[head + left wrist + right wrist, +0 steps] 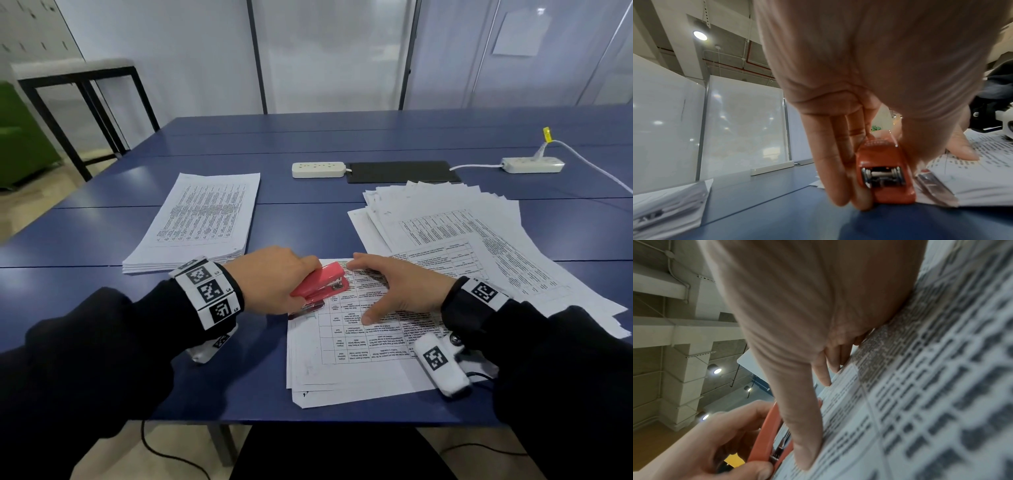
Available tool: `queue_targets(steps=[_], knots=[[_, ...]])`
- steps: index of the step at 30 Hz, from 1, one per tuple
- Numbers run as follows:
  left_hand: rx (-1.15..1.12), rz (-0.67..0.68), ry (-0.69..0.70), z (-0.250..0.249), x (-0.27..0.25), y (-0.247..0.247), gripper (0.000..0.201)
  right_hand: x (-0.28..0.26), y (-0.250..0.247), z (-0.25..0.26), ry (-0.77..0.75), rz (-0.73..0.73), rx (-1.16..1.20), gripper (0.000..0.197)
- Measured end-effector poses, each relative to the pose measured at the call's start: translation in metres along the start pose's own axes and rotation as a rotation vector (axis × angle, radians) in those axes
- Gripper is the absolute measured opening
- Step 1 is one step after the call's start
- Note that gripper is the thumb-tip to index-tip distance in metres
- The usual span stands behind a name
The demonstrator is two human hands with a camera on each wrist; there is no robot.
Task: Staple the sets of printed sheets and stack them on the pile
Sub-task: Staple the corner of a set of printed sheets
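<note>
Just one stapler [318,286], gripped by left hand [274,279].

Blue table [102,222]: paper stacks [202,219], two power strips [318,169], perhaps dark mat [400,171].

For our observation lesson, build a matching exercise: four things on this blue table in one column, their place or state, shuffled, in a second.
1. red stapler
2. neat pile of printed sheets
3. fanned loose printed sheets
4. black flat mat

A. between two white power strips
B. far left, squared up
C. gripped by the left hand
D. right, spread untidily

Pairs: 1-C, 2-B, 3-D, 4-A
</note>
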State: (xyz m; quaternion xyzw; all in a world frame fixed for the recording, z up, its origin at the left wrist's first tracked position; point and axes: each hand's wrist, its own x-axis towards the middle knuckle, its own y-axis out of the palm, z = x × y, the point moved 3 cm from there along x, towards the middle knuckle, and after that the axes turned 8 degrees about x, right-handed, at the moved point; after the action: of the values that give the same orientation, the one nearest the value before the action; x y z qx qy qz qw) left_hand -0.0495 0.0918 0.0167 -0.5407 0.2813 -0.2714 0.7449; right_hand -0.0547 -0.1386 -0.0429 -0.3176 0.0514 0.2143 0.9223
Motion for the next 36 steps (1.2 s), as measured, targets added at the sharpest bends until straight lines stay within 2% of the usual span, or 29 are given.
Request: queue_targets(steps=[28, 36], knots=[[-0.021, -0.003, -0.008, 0.011, -0.013, 0.01, 0.045, 0.0, 0.0, -0.001, 0.016, 0.014, -0.016, 0.106], [-0.137, 0.007, -0.045, 0.026, -0.019, 0.019, 0.046, -0.001, 0.0, 0.001, 0.02, 0.014, -0.02, 0.105]])
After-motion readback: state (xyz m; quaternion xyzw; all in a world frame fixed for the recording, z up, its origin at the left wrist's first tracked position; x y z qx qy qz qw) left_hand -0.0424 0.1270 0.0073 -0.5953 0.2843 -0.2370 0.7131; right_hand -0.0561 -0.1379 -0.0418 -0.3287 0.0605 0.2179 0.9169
